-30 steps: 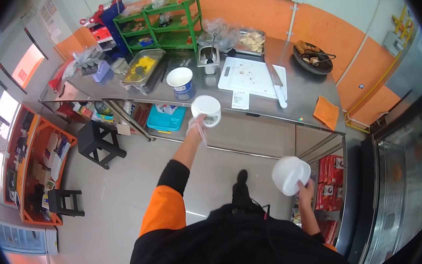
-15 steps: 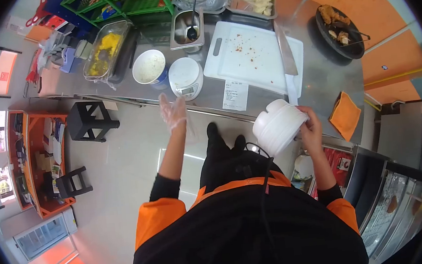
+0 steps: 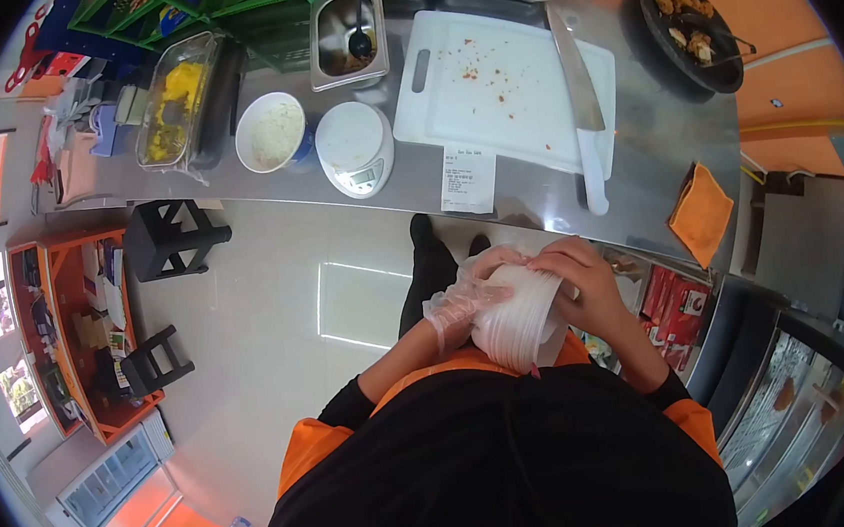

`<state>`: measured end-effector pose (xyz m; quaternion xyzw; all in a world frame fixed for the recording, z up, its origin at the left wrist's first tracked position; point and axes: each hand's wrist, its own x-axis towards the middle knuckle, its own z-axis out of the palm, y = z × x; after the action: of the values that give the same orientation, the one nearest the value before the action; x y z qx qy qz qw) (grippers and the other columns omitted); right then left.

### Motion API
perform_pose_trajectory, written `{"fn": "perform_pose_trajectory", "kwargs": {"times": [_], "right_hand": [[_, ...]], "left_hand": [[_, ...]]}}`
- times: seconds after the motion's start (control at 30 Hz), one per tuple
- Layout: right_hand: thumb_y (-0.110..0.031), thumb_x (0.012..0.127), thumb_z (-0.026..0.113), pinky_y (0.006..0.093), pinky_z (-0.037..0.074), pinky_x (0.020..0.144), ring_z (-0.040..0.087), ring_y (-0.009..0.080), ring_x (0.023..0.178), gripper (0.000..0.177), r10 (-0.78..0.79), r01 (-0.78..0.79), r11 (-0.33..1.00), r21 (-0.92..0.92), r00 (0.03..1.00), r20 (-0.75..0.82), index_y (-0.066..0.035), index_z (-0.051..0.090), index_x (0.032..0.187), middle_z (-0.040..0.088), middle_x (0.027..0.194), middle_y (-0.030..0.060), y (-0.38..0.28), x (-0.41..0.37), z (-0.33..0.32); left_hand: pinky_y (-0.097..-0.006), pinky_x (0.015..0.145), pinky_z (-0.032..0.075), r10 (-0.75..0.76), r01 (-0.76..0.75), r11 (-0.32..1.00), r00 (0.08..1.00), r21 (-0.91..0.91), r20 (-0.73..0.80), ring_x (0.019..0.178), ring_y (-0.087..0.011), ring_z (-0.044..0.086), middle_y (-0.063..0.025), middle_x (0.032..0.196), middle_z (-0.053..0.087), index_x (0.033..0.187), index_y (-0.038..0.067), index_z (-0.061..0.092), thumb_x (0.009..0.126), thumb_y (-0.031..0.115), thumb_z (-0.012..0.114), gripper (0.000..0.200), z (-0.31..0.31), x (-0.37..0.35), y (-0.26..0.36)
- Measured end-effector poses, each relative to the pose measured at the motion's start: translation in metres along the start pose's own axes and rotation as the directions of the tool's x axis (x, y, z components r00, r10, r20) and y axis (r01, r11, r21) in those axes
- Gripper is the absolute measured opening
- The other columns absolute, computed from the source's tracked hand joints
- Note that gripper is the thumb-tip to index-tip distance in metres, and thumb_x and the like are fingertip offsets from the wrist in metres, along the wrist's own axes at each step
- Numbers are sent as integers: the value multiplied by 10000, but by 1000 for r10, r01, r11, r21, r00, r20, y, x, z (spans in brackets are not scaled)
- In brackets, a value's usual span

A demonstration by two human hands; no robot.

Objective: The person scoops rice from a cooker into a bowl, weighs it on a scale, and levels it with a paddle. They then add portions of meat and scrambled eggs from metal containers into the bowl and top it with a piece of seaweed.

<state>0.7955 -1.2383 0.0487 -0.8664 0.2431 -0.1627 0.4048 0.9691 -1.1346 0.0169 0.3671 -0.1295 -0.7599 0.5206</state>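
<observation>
Stack of white bowls [image 3: 520,327] held at chest height, off the desk [image 3: 652,143]. Gloved left hand [image 3: 458,303] fingers curl against its side; right hand [image 3: 584,284] fingers wrap over the rim. Looks early: no bowl separated, none on the scale [image 3: 354,149].

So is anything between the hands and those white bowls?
Only a thin clear glove on the left hand. That hand and the bare right hand both grip the stacked bowls, with nothing else between.
</observation>
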Motion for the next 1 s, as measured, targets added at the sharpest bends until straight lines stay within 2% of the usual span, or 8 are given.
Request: {"fn": "perform_pose_trajectory", "kwargs": {"times": [0.3,0.4,0.5,0.6,0.7,0.8,0.93,1.0], "right_hand": [[64,597,588,360,503,752,597,292,870,397,-49,52,996,-66,998,35,-65,618,972,611,949,93,-10,0,-10],[58,619,591,358,506,735,598,288,870,386,-74,77,992,-102,997,28,-59,618,986,610,948,94,-14,-2,-10],[97,599,581,347,495,723,589,284,842,398,-113,114,985,-133,993,16,-39,608,971,592,929,107,-19,-3,-8],[92,600,585,346,495,716,589,285,833,384,-126,126,980,-156,992,11,-32,609,963,590,917,106,-23,-4,-8],[80,605,596,344,495,705,590,284,831,372,-145,143,970,-197,989,8,-26,607,962,592,918,105,-26,-7,-6],[19,652,599,345,516,692,609,282,855,343,-174,166,958,-234,985,-13,-48,610,988,604,941,96,-23,-13,-8],[74,640,565,352,495,781,594,307,902,382,-86,34,968,-249,976,-201,-23,595,1008,600,968,130,-18,-33,-23],[102,644,531,349,475,828,587,309,925,402,24,-123,959,-254,932,-361,-12,587,1026,599,986,144,-7,-53,-25]], "left_hand": [[-294,936,395,-102,95,990,993,109,58,1054,-167,500,-40,1092,540,992,68,588,661,128,703,355,-13,6,4],[-297,931,400,-53,20,929,996,369,78,1052,-205,507,-63,1072,570,972,63,598,672,92,656,306,-18,12,11],[-309,925,415,60,-140,632,989,762,132,999,-256,545,-89,1023,608,959,67,604,684,62,601,275,-7,10,29],[-323,901,436,153,-308,504,951,807,268,944,-286,575,-91,988,631,949,90,613,710,75,563,244,0,8,42],[-316,885,458,74,-280,397,959,874,274,940,-255,581,-90,1013,617,966,65,625,689,84,610,278,4,2,51],[-310,876,464,62,-141,273,990,952,129,957,-234,589,-87,1047,623,1011,70,629,710,80,592,304,-3,1,46],[-289,899,453,-33,218,573,969,790,-243,1025,-178,564,-61,1103,606,1073,62,614,739,-9,520,354,-46,-2,30],[-294,921,441,148,46,701,967,712,-209,1056,-177,542,-69,1154,573,1111,68,591,748,-28,517,382,-49,-16,22]]}}
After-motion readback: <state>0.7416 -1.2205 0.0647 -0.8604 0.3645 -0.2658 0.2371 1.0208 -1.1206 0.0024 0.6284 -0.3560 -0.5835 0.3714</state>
